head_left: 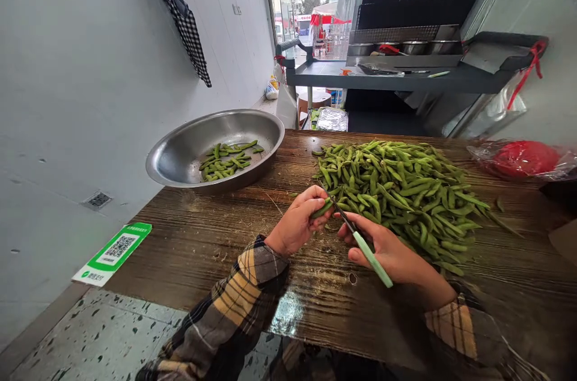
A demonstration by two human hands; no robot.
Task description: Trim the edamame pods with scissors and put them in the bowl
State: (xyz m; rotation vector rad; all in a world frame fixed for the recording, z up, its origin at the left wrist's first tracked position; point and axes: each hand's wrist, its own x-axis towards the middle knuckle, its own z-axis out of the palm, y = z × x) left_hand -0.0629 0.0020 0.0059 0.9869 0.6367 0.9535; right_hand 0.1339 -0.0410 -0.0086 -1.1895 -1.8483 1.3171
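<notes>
My left hand [301, 217] pinches a green edamame pod [323, 208] over the wooden table, its fingers closed around it. In my right hand [383, 249] is a pair of scissors [372, 259] with a mint-green handle and dark, narrow blades. The blade tips meet the end of the held pod, close to my left fingertips. Just beyond my right hand lies a large heap of edamame pods [401, 188]. A wide steel bowl [174, 158] stands at the table's far left, with a small pile of pods [225, 161] inside.
The wooden table [202, 249] has scattered plant bits. A green QR-code card [118, 249] lies at its left edge by the wall. Red stuff in clear plastic [525, 158] sits at the right. Behind the table stands a grey cart [324, 76] with metal pots [415, 47].
</notes>
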